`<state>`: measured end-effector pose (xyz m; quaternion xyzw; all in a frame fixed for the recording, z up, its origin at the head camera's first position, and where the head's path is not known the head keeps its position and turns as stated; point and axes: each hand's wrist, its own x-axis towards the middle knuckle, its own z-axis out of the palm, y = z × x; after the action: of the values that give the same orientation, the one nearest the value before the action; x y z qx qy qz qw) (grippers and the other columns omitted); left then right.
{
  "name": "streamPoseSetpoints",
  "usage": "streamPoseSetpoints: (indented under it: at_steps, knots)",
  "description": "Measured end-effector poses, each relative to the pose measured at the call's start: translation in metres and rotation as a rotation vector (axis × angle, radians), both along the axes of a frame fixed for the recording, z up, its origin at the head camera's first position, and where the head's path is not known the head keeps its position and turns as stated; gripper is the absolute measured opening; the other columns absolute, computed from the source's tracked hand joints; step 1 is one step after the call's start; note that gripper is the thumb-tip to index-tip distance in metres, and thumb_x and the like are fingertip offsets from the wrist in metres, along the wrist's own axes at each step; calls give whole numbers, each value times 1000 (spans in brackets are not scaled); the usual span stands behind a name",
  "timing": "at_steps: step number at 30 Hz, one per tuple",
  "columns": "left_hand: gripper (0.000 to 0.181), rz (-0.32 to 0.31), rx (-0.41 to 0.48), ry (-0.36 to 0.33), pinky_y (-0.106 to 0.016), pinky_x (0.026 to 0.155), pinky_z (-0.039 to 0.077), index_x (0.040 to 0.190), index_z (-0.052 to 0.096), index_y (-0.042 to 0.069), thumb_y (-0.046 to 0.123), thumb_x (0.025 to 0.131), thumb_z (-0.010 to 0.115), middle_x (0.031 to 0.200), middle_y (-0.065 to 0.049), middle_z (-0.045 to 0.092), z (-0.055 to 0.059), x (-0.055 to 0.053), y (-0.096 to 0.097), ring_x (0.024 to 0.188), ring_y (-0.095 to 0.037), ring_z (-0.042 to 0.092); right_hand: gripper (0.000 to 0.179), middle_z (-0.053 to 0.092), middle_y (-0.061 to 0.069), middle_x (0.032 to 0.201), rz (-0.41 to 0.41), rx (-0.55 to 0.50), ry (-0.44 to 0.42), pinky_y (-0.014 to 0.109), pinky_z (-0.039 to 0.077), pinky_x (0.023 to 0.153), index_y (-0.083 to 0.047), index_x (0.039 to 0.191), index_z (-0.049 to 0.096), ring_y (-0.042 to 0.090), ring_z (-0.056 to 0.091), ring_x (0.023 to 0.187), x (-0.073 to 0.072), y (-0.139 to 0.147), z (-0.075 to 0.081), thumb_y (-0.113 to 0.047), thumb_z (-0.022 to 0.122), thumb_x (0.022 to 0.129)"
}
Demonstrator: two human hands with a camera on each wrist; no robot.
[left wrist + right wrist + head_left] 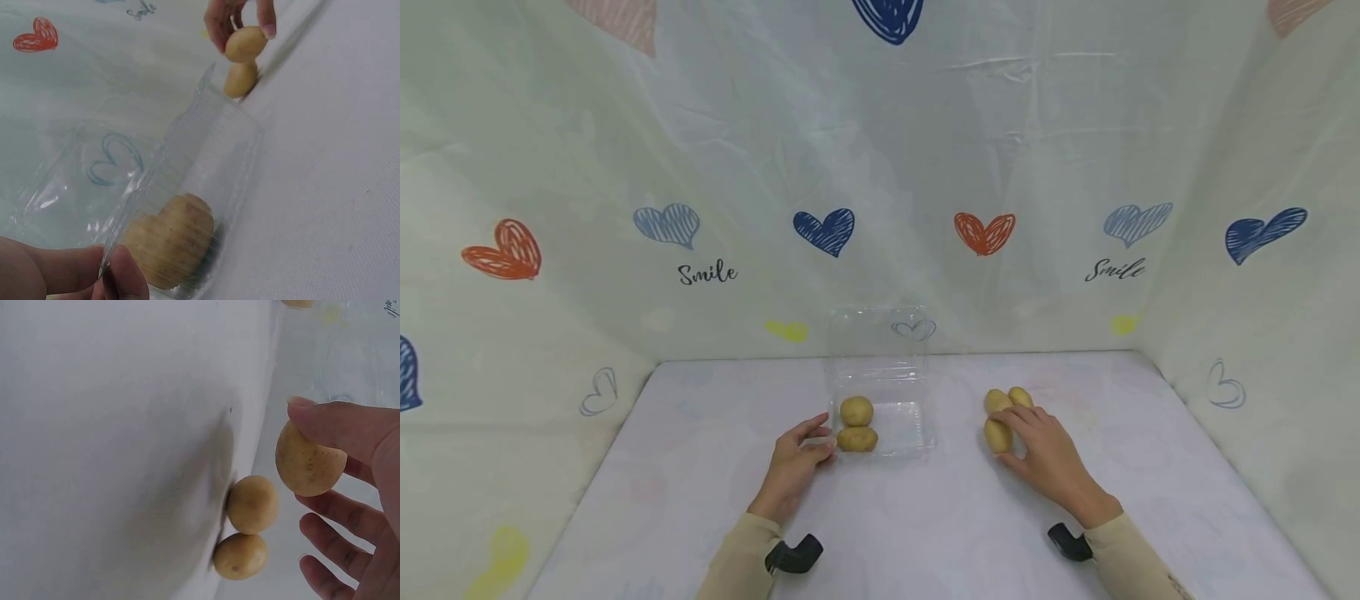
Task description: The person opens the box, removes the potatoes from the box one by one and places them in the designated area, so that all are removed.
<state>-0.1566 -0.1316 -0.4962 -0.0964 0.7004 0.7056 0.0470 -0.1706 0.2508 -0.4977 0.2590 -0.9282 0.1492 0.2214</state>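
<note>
A clear plastic clamshell box (904, 427) lies on the table with its hinged lid (872, 337) raised at the back. Inside, along its left side, are two potatoes, a rounder one (856, 410) behind a longer one (857, 440). My left hand (792, 471) pinches the box's left rim between thumb and finger, as the left wrist view shows. With thumb and fingertips my right hand (1047, 454) holds a potato (309, 461), lifted above the tabletop. Just beyond it, two more potatoes (252, 504) rest side by side on the table.
The white-covered table (700, 417) ends at a back wall of hanging cloth (1037, 308) printed with hearts and "Smile". Similar cloth hangs on both sides. A black wrist device (795, 554) sits at the left sleeve, and another (1069, 543) at the right sleeve.
</note>
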Motion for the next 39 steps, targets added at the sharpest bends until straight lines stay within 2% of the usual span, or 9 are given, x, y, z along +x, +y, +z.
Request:
streamPoseSetpoints:
  at_steps: [22,39]
  knots:
    - [54,6,-3,-20,-24,76,61,149,50,-12,-13,97,64,128,-24,55,0,-1,-1,88,-16,64,65,70,13,124,-68,30,-113,49,57,82,-5,126,70,33,64,104,3,13,-10,-8,99,68]
    - [53,8,6,-15,-23,75,60,149,50,-12,-14,97,64,128,-24,55,1,0,0,88,-17,64,65,70,16,124,-106,55,-155,53,58,83,-3,129,68,37,65,107,5,14,-5,-12,98,72]
